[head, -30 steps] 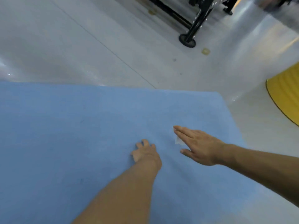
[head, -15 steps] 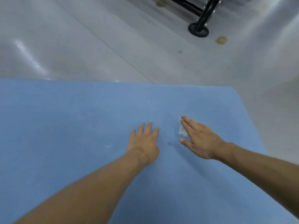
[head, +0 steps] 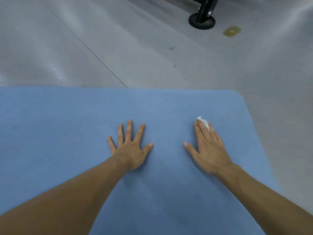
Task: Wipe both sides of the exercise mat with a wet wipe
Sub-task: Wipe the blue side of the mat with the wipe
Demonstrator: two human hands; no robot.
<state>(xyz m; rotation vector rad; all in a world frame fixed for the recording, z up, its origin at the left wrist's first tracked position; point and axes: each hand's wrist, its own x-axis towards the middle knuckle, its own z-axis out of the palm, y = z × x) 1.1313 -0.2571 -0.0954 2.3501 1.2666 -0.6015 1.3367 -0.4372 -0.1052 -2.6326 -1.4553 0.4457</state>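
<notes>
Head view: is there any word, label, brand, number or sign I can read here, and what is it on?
No readable text in this view.
Blue exercise mat: no print or brand shows.
Crumpled white wet wipe under the right hand: blank.
Small yellowish sticker on the grey floor: too blurred to tell any marking.
Round black stand foot: no lettering shows.
</notes>
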